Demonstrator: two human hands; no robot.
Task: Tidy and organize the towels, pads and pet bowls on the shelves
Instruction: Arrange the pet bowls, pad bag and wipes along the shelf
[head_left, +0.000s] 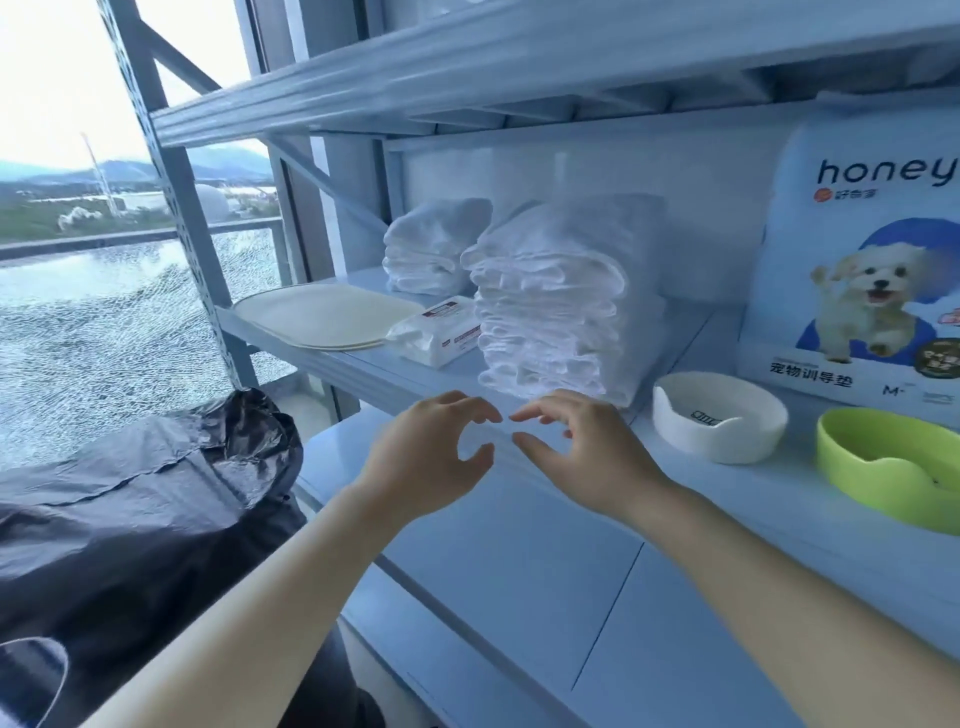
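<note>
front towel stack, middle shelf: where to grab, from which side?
Low on both flanks, from the shelf front: left hand and right hand, one per side. The front towel stack is tall, loose folds, so a top grip would likely lift only some layers. The wipes pack crowds its left flank.

Blue pad package (857, 249): "honey" in big dark letters up top, cut off by the frame edge; "宠物训导垫" and "M" along the bottom. White bowl (719, 415) and wipes pack (441, 332) both carry labels, too small to read.
</note>
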